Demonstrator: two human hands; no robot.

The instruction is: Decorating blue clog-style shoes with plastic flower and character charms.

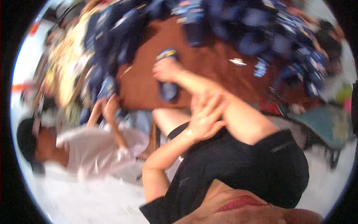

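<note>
Well, the person in the black shirt has the right hand [166, 71] stretched out over the reddish-brown wooden table [212, 65]. It lies against a small dark blue soft packet with a yellow band [167, 54]. The fingers curl down towards it, but everything is blurred and I cannot tell whether they actually grip it or only rest there. The left hand [206, 118] holds nothing; its fingers lie loosely spread across the right forearm.

To my eye the reach is long. It would go better with the fingers closed round the packet's middle rather than on the banded end, and with the left hand steadying the arm as it does now.

The packet looks flat and limp, navy with that bright stripe at its far edge. It sits near the table's middle, apart from the heaped dark blue packets [261, 33] crowding the far side. Another blue piece [168, 91] lies just under the wrist. Beside the table, a co-worker in a white shirt [93, 149] has both hands at another heap.
</note>
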